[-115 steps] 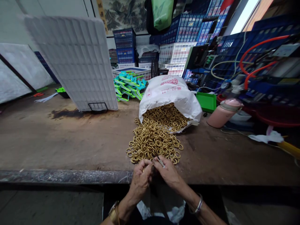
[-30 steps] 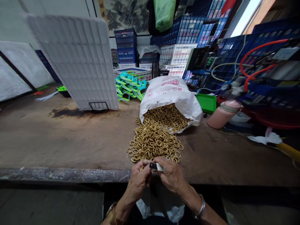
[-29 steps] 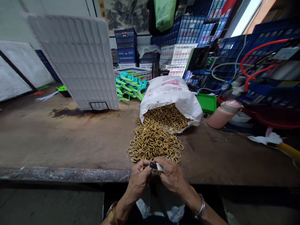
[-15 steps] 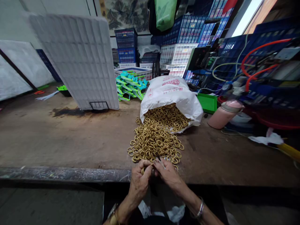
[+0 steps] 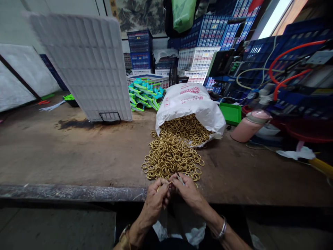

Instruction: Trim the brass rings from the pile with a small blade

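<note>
A heap of gold-coloured metal rings (image 5: 173,156) spills from a white sack (image 5: 191,102) lying on its side on the brown workbench (image 5: 78,156). Both my hands meet at the bench's front edge, just below the heap. My left hand (image 5: 155,200) is closed, pinching a gold ring. My right hand (image 5: 189,192) is closed on a small flat metal blade (image 5: 179,178) whose tip points at the ring. A bracelet circles my right wrist and a gold watch my left.
A white gridded tray (image 5: 85,66) leans upright at the back left. Teal and green plastic parts (image 5: 144,95) lie behind the sack. A green box (image 5: 229,113) and pink flask (image 5: 248,126) sit right, before machinery with red hoses (image 5: 288,62). Blue and white crates (image 5: 197,45) stack behind.
A second ago my right hand held the blade flat and raised between the hands; now it is tilted down against the ring in my left fingers. The hands have drawn closer together.
</note>
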Tool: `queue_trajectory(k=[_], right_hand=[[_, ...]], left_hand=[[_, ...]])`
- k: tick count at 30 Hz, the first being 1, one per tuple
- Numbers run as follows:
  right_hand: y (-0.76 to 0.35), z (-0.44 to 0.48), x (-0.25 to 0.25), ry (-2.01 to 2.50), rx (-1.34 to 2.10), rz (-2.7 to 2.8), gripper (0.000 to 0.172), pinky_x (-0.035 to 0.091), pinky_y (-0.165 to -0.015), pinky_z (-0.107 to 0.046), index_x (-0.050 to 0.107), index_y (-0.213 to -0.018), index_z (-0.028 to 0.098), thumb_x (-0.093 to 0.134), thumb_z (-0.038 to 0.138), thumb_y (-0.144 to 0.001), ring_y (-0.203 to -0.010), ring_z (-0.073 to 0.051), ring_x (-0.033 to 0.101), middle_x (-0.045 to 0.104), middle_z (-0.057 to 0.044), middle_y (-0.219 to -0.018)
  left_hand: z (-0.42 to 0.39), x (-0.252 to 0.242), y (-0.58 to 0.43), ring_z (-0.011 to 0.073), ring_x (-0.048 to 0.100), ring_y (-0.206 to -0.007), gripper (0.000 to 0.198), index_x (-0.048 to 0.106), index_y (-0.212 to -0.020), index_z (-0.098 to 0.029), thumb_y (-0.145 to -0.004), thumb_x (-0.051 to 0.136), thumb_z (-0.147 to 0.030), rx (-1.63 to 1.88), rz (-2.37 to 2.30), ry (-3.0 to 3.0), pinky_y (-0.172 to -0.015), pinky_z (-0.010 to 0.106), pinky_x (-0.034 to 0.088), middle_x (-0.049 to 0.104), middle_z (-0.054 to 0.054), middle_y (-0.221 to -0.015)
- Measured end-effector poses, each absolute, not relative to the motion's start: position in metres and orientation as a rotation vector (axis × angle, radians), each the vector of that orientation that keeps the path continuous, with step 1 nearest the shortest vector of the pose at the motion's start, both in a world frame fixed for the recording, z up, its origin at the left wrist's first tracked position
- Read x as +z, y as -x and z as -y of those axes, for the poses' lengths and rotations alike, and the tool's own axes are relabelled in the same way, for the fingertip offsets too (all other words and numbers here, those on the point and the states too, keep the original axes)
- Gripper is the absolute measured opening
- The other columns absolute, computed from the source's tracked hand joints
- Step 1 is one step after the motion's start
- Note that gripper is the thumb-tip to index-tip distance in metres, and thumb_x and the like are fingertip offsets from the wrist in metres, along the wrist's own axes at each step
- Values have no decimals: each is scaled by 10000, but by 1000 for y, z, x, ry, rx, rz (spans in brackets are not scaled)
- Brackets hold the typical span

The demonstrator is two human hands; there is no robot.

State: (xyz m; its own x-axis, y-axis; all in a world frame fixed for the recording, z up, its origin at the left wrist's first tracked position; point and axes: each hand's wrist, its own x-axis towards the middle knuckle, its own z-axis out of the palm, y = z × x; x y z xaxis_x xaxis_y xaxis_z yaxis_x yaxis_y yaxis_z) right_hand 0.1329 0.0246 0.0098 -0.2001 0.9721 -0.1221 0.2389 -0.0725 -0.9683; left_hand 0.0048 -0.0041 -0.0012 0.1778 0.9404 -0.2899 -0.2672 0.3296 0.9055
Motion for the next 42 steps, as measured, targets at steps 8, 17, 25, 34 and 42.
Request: queue_trajectory(k=[8, 17, 25, 34, 42], right_hand=[[-142, -15, 4, 1546, 689, 2029, 140, 279, -525, -214, 474, -658, 197, 359, 172, -734, -536, -112, 430, 498, 13, -586], [-136, -9, 8, 1593, 471, 2300, 236, 235, -523, -224, 500, -787, 192, 357, 49, -666, -585, -126, 515, 611, -19, -686], [-163, -36, 8, 1926, 249, 2187, 170, 197, -499, -243, 517, -795, 178, 393, 85, -725, -529, -122, 491, 593, -22, -622], [-162, -82, 6, 1846, -7, 2096, 120, 232, -544, -243, 519, -786, 185, 400, 171, -793, -640, -126, 514, 601, -31, -781], [-157, -93, 3, 1897, -17, 2089, 125, 224, -539, -236, 534, -777, 186, 412, 160, -783, -640, -119, 502, 581, -27, -768]], left_hand=[[3, 7, -6, 25, 329, -367, 289, 450, -697, -174, -731, 525, -450, 1043, -1039, -781, -356, 137, 234, 422, -78, -498], [3, 10, -6, 35, 332, -364, 322, 450, -636, -168, -684, 566, -465, 1080, -1093, -858, -370, 157, 243, 418, -71, -458], [20, 14, 0, 28, 338, -375, 216, 480, -743, -165, -752, 546, -371, 1027, -849, -669, -361, 149, 236, 450, -60, -510], [17, 10, 1, 61, 462, -450, 220, 488, -737, -137, -762, 530, -351, 1016, -733, -485, -327, 150, 254, 582, 57, -738], [13, 5, 10, 87, 504, -524, 206, 560, -749, -134, -743, 538, -339, 1008, -570, -314, -388, 164, 300, 555, 38, -695]])
